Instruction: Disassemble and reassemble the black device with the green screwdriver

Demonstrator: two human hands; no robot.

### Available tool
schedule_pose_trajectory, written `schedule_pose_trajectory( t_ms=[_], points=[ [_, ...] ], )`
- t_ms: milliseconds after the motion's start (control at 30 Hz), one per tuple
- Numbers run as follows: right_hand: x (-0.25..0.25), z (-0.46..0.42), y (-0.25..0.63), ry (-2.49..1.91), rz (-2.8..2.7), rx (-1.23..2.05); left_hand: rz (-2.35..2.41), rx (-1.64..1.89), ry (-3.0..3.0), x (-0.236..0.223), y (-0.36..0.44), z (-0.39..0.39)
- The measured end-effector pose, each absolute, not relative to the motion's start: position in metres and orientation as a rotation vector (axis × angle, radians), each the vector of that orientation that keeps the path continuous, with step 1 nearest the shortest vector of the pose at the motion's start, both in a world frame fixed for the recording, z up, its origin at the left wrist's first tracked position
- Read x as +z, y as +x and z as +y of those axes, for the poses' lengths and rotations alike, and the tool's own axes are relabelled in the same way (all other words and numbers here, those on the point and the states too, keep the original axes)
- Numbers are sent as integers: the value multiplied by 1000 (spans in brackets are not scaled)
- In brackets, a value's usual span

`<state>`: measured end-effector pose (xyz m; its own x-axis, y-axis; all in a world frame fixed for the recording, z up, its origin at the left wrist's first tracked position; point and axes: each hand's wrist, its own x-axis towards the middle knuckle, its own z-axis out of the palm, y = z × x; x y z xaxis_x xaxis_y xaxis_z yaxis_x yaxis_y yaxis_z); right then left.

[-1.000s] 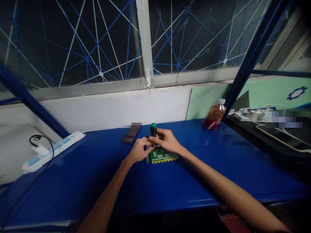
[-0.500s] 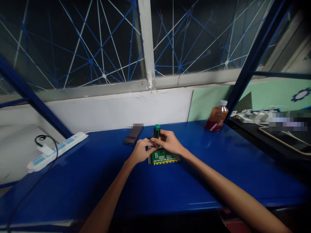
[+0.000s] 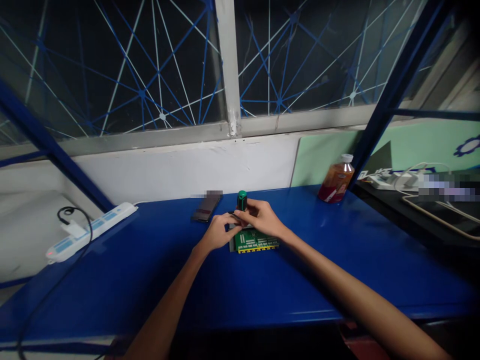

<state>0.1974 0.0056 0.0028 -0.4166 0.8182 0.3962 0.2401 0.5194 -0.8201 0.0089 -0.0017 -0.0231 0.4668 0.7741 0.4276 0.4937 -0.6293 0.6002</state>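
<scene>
A screwdriver (image 3: 242, 200) with a green and black handle stands upright over a green circuit board (image 3: 257, 240). My right hand (image 3: 260, 219) is closed around the lower part of its handle. Close against it, my left hand (image 3: 221, 232) is bent in a pinch at the board's far left side, thumb and fingers drawn together. A small dark piece shows between the two hands, but I cannot tell what it is. The screwdriver's tip is hidden behind my fingers. Yellow terminals line the board's near edge, and a grey plate edge shows at its left.
A dark phone (image 3: 207, 206) lies behind my left hand on the blue table (image 3: 300, 285). At the back right stands a drink bottle (image 3: 336, 180). A white power strip (image 3: 93, 231) with a black cable lies at the left edge. Blue frame posts rise on both sides.
The view has shifted very slightly. Both hands and the upright screwdriver keep almost the same pose over the board.
</scene>
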Motion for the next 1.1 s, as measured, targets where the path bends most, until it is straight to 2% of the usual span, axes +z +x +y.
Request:
schedule_pose_trajectory(
  t_ms=[1100],
  points=[
    [1, 5, 195, -875, -1927, 887, 1091, 938, 2328, -21, 10, -2]
  ],
)
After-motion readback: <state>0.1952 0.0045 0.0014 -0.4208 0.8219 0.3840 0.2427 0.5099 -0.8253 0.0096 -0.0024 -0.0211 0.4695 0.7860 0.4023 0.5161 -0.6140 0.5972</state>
